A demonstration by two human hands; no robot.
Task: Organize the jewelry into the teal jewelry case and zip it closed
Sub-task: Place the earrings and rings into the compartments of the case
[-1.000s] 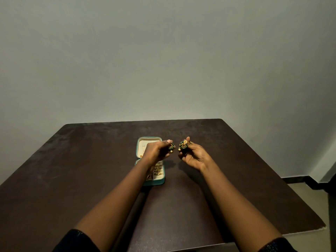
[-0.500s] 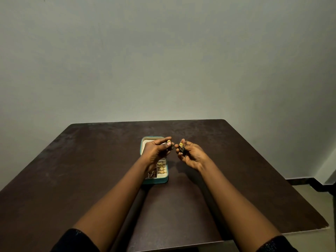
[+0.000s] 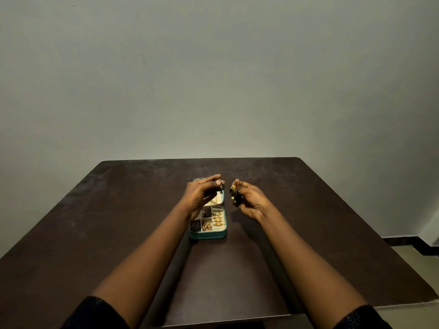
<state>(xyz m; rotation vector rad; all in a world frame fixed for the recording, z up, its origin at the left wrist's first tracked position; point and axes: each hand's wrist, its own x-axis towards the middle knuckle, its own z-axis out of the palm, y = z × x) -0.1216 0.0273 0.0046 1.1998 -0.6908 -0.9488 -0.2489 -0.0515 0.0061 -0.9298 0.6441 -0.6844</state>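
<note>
The teal jewelry case (image 3: 207,235) lies open at the middle of the dark table (image 3: 118,222), its lid flat on the far side. Its cream compartments hold gold rings, dark beads and gold pieces. My left hand (image 3: 202,194) hovers over the case and pinches a small dark earring (image 3: 222,187) at its fingertips. My right hand (image 3: 249,200) is raised just right of the case and holds a matching green-and-gold earring (image 3: 234,192) with a pale bead hanging from it. The two earrings are a short gap apart.
A plain grey wall rises behind the table. The table's right edge drops to a tiled floor (image 3: 418,257) with a dark skirting strip. Both forearms stretch across the near half of the table.
Both hands have shifted slightly nearer and lower, still with the earrings. More of the case's compartments now show below my left hand.
</note>
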